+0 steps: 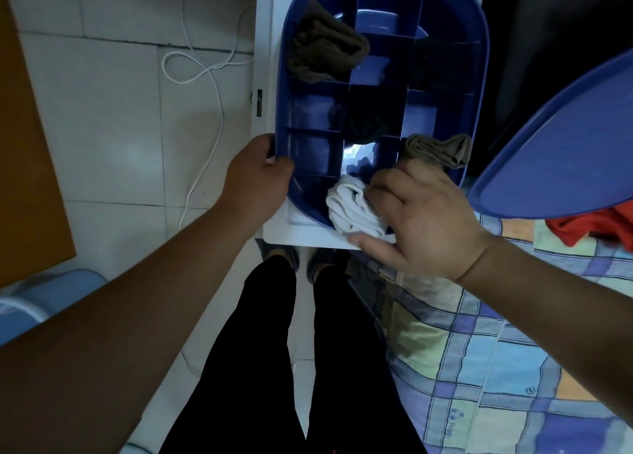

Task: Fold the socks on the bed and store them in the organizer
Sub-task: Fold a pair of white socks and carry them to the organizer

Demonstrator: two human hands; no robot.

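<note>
A blue oval organizer [479, 63] with divider walls sits on a white surface [265, 59]. My left hand [257, 183] grips its near left rim. My right hand [421, 220] pinches a folded white sock bundle [349, 203] in the nearest compartment. A folded tan sock [438, 150] lies in the near right compartment, just beyond my right hand. A brown sock bundle [325, 49] fills a far left compartment. Dark socks [366, 121] lie in the middle compartments and are hard to make out.
The organizer's blue lid [561, 155] lies at the right, above a red cloth [589, 229] on the checked bedspread [513, 368]. A white cable [205, 73] loops over the tiled floor at left. My legs stand between the bed and a blue stool [51, 292].
</note>
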